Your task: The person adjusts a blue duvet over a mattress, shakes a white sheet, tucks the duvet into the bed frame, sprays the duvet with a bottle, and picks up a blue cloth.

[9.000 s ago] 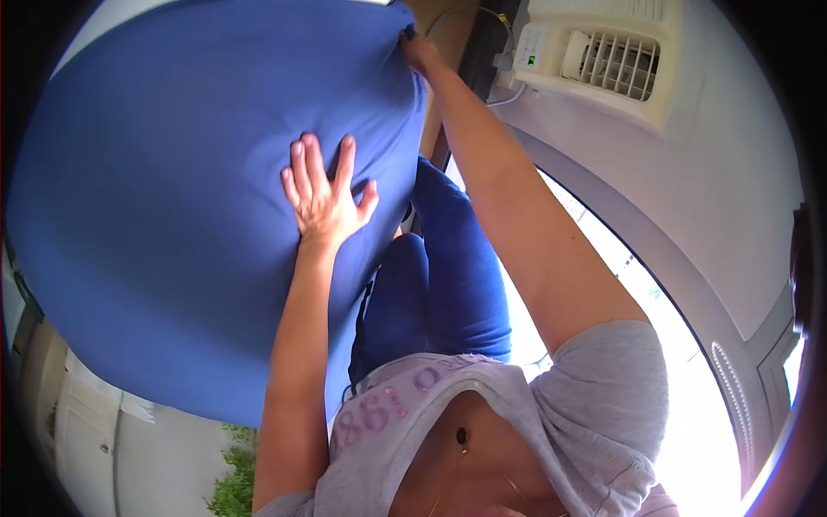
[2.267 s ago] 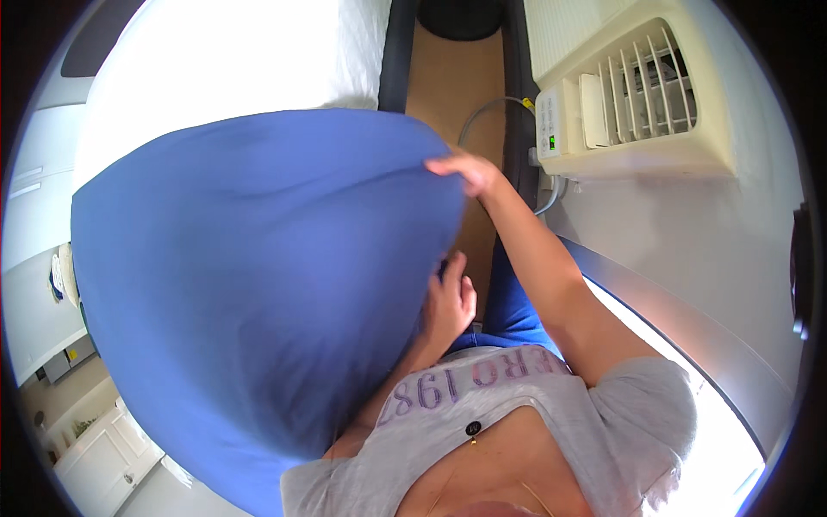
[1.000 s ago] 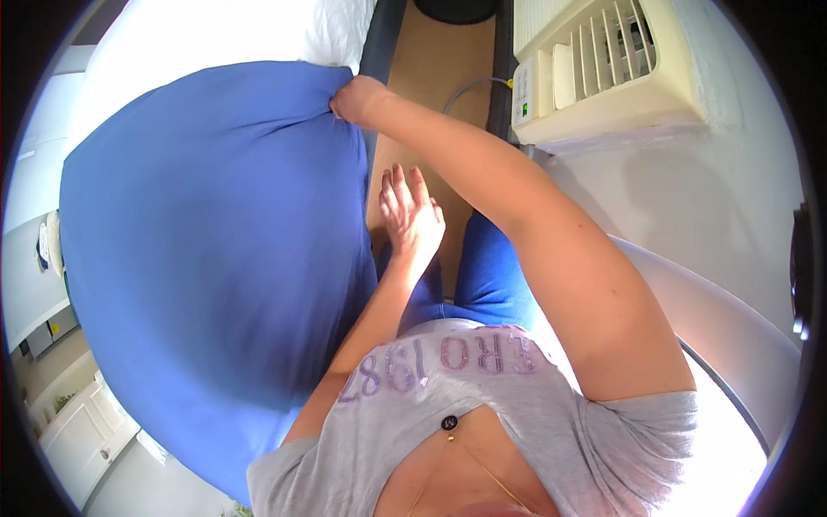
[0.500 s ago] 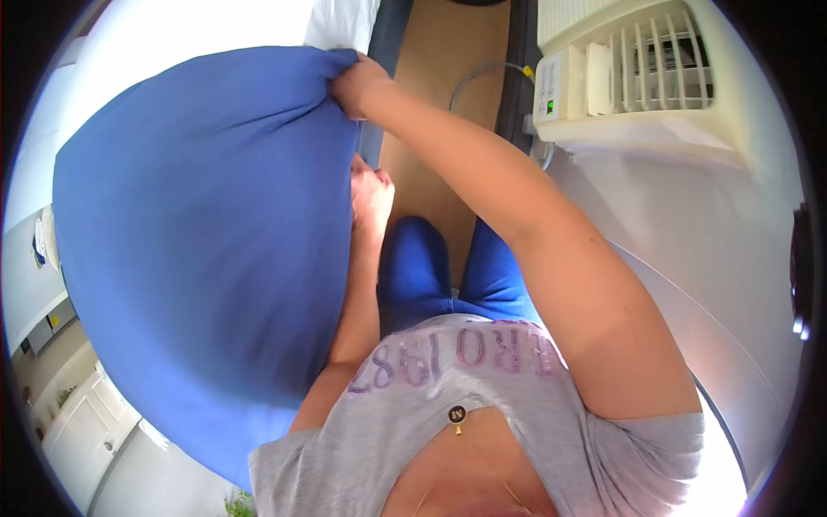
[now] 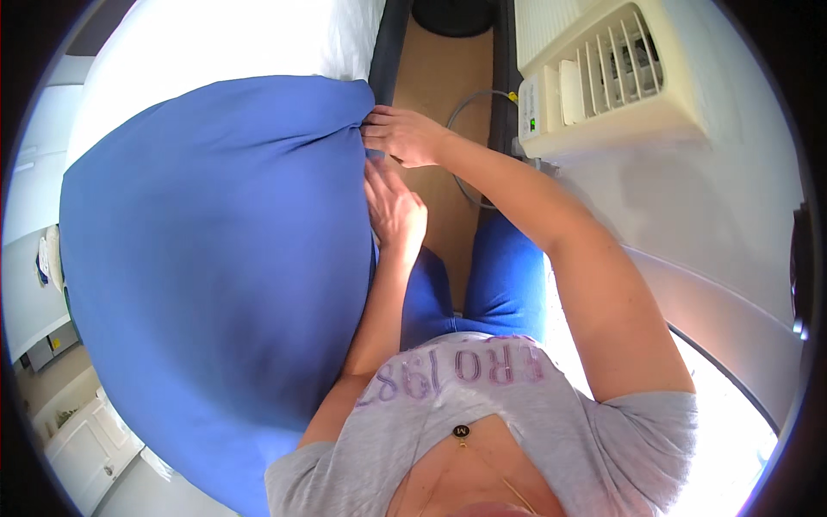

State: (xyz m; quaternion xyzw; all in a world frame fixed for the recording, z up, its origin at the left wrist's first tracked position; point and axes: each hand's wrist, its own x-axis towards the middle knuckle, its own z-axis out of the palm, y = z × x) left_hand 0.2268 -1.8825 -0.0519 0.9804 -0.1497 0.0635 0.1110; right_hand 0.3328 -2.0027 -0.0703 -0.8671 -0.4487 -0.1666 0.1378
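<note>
A blue bed sheet (image 5: 215, 241) is spread over the bed on my left, its right edge hanging along the bed's side. At its far right corner, the cloth gathers into creases where my right hand (image 5: 403, 135) pinches the edge between thumb and fingers. Just nearer to me, my left hand (image 5: 398, 211) rests against the sheet's side with fingers stretched out and touching the cloth. The fingertips of both hands are partly hidden by the fabric. White bedding (image 5: 250, 43) shows beyond the blue sheet's far edge.
Brown floor (image 5: 439, 77) runs in a narrow gap between the bed and the wall. A cream air conditioner (image 5: 603, 86) juts out at the right, with a grey cable (image 5: 457, 112) below it. A black round object (image 5: 455, 15) stands at the far end. A white door (image 5: 90, 444) is at lower left.
My right hand has come down from the lifted corner, and the sheet's far edge has dropped lower. My left hand has moved slightly right and its fingers have straightened from a curl.
</note>
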